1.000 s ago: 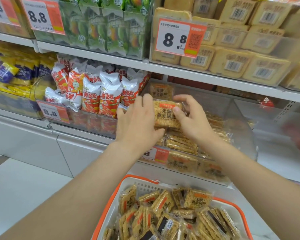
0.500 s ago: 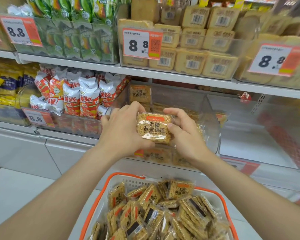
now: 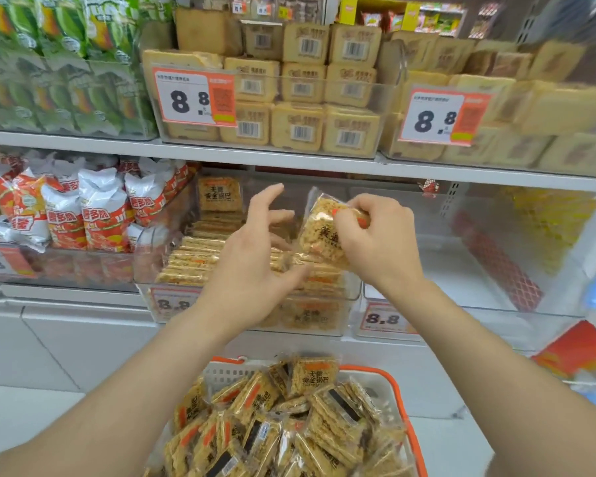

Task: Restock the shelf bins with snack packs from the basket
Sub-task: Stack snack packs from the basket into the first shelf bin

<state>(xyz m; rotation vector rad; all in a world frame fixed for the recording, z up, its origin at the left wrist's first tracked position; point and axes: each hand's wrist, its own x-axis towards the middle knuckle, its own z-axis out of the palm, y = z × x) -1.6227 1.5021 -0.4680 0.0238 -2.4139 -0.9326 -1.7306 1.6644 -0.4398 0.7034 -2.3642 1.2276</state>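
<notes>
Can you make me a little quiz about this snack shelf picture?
1. Which hand grips the pack over the bin? A) left B) right C) both
2. True or false: the basket is empty.
3. Fill in: the tag on the top shelf reads ___.
Key: 1) B, the right hand; the left hand is open. 2) False, it is full of packs. 3) 8.8
</notes>
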